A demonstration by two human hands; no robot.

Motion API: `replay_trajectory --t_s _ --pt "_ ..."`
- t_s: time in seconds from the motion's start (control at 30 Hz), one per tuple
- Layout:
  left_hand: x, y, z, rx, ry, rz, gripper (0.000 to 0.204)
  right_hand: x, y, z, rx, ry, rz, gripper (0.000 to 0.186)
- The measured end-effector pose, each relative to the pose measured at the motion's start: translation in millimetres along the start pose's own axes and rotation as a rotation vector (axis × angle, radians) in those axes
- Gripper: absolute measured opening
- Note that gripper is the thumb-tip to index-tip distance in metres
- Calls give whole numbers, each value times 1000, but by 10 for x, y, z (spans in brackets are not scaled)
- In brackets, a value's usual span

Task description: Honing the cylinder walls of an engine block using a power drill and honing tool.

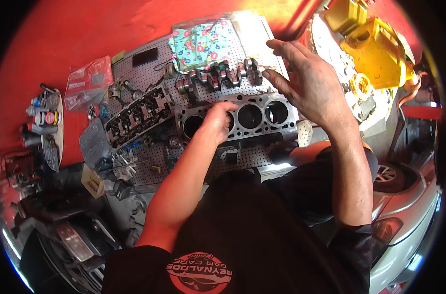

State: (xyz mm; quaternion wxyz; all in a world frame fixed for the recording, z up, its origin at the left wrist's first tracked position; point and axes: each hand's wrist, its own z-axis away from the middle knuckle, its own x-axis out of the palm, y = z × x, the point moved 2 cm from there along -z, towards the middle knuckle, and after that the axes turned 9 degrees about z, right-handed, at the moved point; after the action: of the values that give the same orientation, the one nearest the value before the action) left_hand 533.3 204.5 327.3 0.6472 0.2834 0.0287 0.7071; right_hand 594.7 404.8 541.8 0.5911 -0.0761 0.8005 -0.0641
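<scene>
My left hand [217, 123] rests on the top face of a grey engine block [292, 128], over its second cylinder bore from the left. Its fingertips drop toward that bore and are partly hidden, so I cannot tell whether they hold anything. Round dark bores show on either side of the hand. Raised above the block's right end, my right hand [308, 81] is open, thumb and fingers apart, holding nothing. Just behind the block lies a crankshaft [220, 76], its right end close to my right thumb. A cylinder head [140, 116] with valve gear sits to the left.
The perforated metal tabletop [154, 164] also carries a flowered cloth [202, 45], a dark phone-like slab [145, 57] and pistons [127, 90]. Loose tools [127, 164] lie at front left. Yellow jugs [377, 51] stand far right. A silver car [404, 210] is at lower right.
</scene>
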Motion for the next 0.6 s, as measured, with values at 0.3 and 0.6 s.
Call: replay_trajectory --t_s 0.3,0.6 --pt "-124 77 136 15 -105 13 123 45 318 73 17 56 31 49" --pt "-282 128 121 -60 -118 -92 106 24 320 17 27 94 42 47"
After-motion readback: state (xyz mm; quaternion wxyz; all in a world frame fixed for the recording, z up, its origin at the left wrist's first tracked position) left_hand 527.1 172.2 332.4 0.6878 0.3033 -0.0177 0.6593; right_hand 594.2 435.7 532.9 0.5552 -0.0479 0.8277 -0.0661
